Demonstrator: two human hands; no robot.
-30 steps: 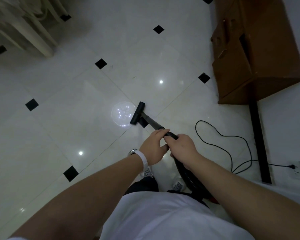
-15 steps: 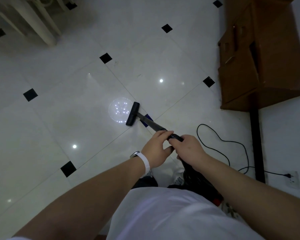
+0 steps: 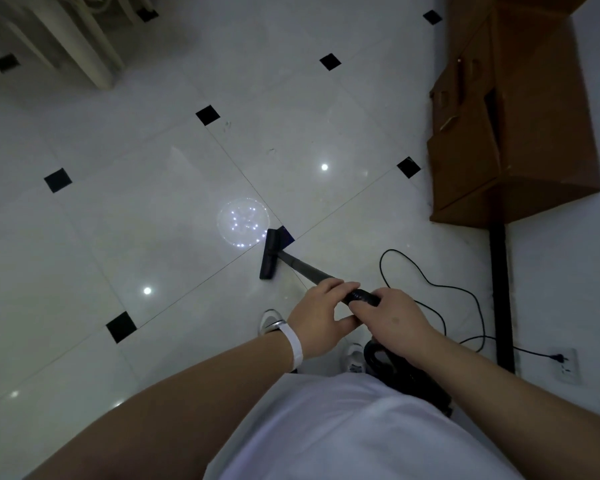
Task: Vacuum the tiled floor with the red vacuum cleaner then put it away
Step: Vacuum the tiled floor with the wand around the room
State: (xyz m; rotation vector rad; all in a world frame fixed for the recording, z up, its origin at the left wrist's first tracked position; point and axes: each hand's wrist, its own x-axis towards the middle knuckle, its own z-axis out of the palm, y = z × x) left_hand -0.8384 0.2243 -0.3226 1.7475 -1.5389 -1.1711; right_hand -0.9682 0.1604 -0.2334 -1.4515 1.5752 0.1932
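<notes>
Hands, two of them, grip one slim black vacuum tube (image 3: 303,268) down and to the left of the tall brown cardboard box (image 3: 534,133). The left hand (image 3: 317,313), with one white wristband (image 3: 296,346), curls its fingers over the tube with the thumb beneath. The right hand (image 3: 392,320) touches it from the box side and wraps round the tube's thicker black grip. The tube slants away to one black floor head (image 3: 269,253), which lies flat on the glossy white tiled floor (image 3: 153,202), left of the box's lower corner. The head partly covers one black diamond inset; eight more show uncovered. The vacuum cleaner body (image 3: 406,375) sits below the box, under the right forearm; it looks dark, and its colour is hard to tell in this dim light. One black power cord (image 3: 430,285) loops between box and hands and runs to one white wall socket (image 3: 565,363) below the box. Two white shoes (image 3: 354,358) show beneath the hands.
</notes>
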